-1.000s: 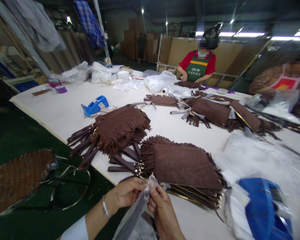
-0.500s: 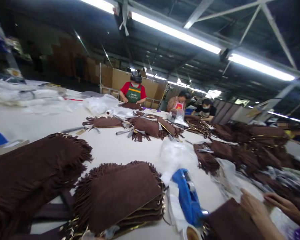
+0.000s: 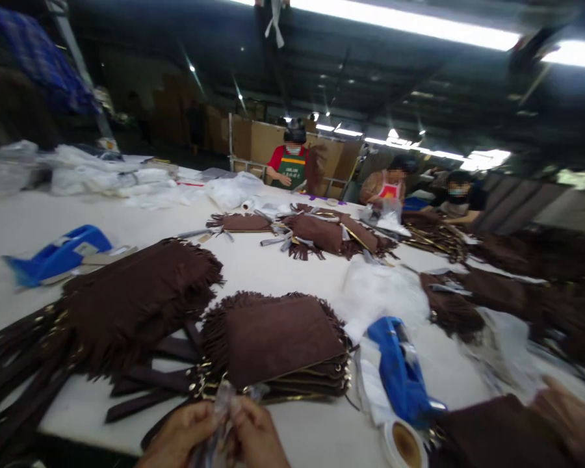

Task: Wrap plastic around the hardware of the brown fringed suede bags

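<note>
At the bottom edge my left hand (image 3: pixel 178 441) and my right hand (image 3: pixel 256 437) are both pinched on a clear plastic sleeve (image 3: pixel 223 404) held between them. Just beyond my fingers lies a stack of brown suede fringed bags (image 3: pixel 277 341) with gold hardware at its near edge. A second pile of fringed bags (image 3: pixel 136 302) with long brown straps (image 3: pixel 146 383) lies to the left.
A blue tape dispenser (image 3: pixel 400 370) and a tape roll (image 3: pixel 404 445) sit at the right, another blue dispenser (image 3: pixel 58 257) far left. Another person's hand (image 3: pixel 565 416) rests on a brown bag (image 3: pixel 497 435) at bottom right. Several masked workers (image 3: pixel 292 162) stand at the white table's (image 3: pixel 253 263) far side.
The view has swung back left and down from the far end of the table. My hands, out of view half a second ago, are again at the bottom edge with the sleeve.
</note>
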The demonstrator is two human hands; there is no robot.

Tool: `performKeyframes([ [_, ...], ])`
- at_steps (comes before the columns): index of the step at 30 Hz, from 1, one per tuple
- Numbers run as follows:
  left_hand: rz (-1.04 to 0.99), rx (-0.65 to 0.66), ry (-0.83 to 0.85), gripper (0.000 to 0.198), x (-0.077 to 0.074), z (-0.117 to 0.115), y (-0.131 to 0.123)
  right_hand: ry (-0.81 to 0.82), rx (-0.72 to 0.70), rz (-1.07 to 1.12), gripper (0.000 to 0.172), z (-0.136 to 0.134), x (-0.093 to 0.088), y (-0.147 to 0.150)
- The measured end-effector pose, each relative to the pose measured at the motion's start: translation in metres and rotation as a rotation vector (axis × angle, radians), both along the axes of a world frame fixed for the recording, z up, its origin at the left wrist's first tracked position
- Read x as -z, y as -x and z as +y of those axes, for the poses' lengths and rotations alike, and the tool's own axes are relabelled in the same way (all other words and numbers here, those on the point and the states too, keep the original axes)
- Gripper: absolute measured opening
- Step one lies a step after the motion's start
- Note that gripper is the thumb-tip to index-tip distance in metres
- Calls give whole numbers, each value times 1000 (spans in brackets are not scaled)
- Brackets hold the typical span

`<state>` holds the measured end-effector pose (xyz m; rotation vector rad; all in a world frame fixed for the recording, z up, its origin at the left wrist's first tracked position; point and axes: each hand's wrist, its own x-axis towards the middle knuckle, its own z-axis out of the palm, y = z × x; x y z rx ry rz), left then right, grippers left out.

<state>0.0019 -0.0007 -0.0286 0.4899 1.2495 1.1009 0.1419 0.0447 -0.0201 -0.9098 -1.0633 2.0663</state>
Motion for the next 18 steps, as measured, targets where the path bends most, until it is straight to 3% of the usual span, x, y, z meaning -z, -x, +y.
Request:
performKeyframes([
  [2, 58, 12, -20, 43, -1, -3, 4, 22, 14, -48, 59, -8, 14, -8],
  [4, 145, 9, -51, 44, -3, -2, 8, 36, 74, -115, 57, -3, 19, -37],
  [7, 220, 20, -82, 40, -5, -3, 9, 93, 288, -174, 48, 12, 15, -82],
  [9, 129, 41, -80, 38, -8, -6, 7, 151, 395, -171, 50, 21, 8, -97],
  [14, -190, -33, -58, 43, -15, -3, -2, 245, 367, -141, 53, 38, -3, -83],
  [18, -34, -57, -87, 45, -22, 13, -4, 296, 437, -164, 47, 52, 1, -60],
])
